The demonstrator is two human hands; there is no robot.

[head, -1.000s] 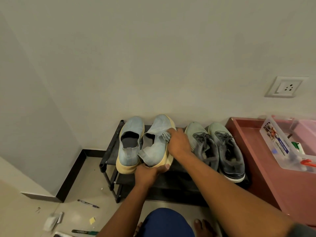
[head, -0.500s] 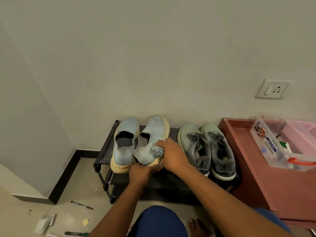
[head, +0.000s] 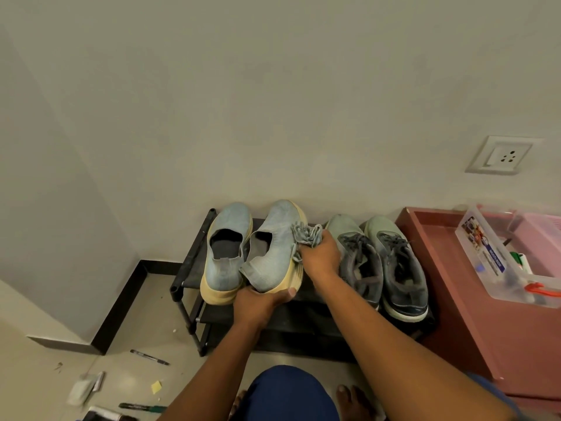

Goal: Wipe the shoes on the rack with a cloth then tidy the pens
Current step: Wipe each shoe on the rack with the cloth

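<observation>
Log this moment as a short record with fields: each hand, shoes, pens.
left hand: grips the heel of the tilted light blue shoe
right hand: holds the grey cloth against that shoe's side
other shoes: one blue shoe, grey pair, all on the black rack
pens: two on the floor

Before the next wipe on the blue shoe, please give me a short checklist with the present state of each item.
1. Left hand grips the heel of the tilted blue shoe: ok.
2. Right hand holds the cloth bunched: ok.
3. Cloth touches the shoe's side: ok.
4. Other blue shoe sits on the rack: ok.
5. Grey shoes wiped: cannot tell.
6. Pens tidied: not ok, on the floor.
</observation>
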